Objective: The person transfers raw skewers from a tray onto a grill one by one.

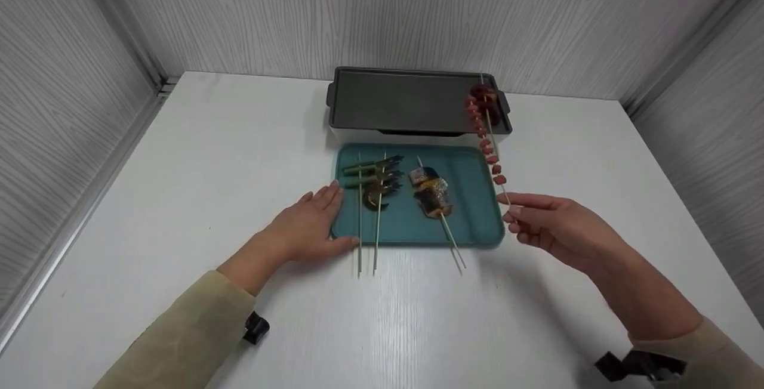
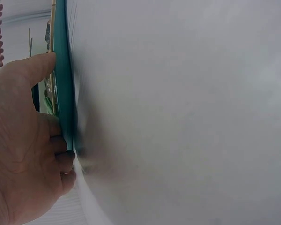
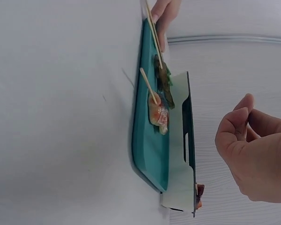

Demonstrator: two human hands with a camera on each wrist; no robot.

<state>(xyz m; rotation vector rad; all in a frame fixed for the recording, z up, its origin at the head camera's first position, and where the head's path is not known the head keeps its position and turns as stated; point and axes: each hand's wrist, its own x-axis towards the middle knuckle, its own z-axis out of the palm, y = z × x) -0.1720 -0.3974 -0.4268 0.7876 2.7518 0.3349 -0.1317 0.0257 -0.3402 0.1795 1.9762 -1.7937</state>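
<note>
Between thumb and fingers, my right hand (image 1: 555, 228) pinches the stick end of a skewer of small red pieces (image 1: 492, 160). The skewer slants up over the right end of a black griddle (image 1: 406, 96). Another skewer of dark red and orange pieces (image 1: 482, 92) lies on the griddle there, partly covered. My left hand (image 1: 310, 225) touches the near-left corner of a teal tray (image 1: 412, 229), its fingers straight along the left side and its thumb at the front edge. In the right wrist view, the skewer in my right hand (image 3: 262, 154) is hidden.
On the tray lie a skewer of fish-like chunks (image 1: 433, 193), a skewer of dark shrimp-like pieces (image 1: 382, 183) and one with green stalks (image 1: 360, 179). Their sticks overhang the front edge. Wood-grain panels (image 1: 250, 13) stand around the white table (image 1: 418, 329).
</note>
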